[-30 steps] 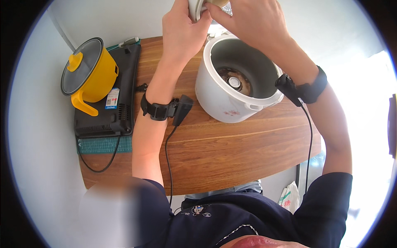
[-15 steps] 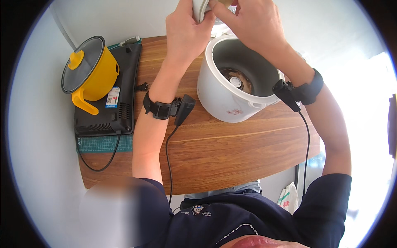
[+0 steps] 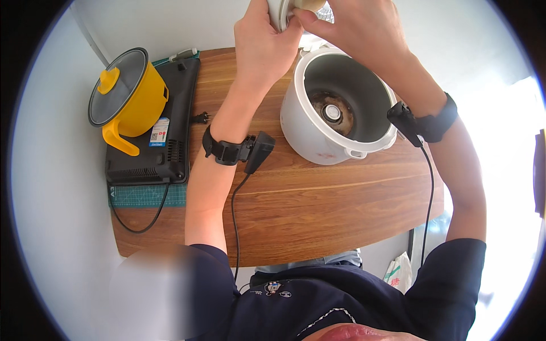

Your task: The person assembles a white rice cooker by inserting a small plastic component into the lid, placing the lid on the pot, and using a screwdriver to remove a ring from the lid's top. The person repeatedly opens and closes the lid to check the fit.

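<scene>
Left hand (image 3: 263, 51), right hand (image 3: 367, 34) and white cooker (image 3: 313, 133) appear slightly farther right, perhaps from head movement. At the cooker's far side, the left grasps a white rimmed part (image 3: 278, 14); the right seemingly works its edge, grip unclear, calling for steady left support.

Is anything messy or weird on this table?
Yes, inside the white cooker: brownish, blotchy patches surround the round knob at the bottom. They look odd because the inner walls are plain grey. Dirt or rust? I can't tell.
</scene>
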### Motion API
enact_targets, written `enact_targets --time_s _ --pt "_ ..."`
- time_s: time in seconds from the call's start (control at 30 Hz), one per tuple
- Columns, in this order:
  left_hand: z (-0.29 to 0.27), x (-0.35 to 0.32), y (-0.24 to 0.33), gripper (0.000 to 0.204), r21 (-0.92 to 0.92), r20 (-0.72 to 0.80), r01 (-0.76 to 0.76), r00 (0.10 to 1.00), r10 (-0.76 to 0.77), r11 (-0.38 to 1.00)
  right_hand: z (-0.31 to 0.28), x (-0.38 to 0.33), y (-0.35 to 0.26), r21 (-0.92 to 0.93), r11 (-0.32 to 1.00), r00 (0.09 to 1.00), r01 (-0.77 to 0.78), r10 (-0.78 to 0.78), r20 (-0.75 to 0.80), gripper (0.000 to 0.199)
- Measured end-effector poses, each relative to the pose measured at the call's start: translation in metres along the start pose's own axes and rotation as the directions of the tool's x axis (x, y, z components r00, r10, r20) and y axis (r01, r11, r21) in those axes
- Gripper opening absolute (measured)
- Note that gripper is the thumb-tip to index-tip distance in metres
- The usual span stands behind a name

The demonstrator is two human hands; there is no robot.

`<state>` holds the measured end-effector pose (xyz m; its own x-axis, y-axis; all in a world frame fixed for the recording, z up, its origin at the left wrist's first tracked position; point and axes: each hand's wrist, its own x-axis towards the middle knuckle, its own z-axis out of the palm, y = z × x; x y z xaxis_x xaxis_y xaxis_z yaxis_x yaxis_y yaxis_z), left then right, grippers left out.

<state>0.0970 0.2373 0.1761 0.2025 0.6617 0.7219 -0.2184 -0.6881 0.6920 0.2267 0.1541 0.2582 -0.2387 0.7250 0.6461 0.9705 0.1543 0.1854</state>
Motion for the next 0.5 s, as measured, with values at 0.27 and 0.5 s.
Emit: enact_targets --time_s 0.27,0.5 --pt "0.0 -0.001 0.011 0.024 0.067 -0.008 0.041 0.999 -0.041 0.997 -0.008 0.004 -0.01 0.022 0.968 0.949 -0.251 0.242 0.203 0.041" --pt "0.005 -0.004 0.007 0.023 0.028 -0.019 0.018 1.0 -0.017 0.999 -0.012 0.001 -0.025 0.28 0.83 0.875 -0.483 0.445 0.19 0.042"
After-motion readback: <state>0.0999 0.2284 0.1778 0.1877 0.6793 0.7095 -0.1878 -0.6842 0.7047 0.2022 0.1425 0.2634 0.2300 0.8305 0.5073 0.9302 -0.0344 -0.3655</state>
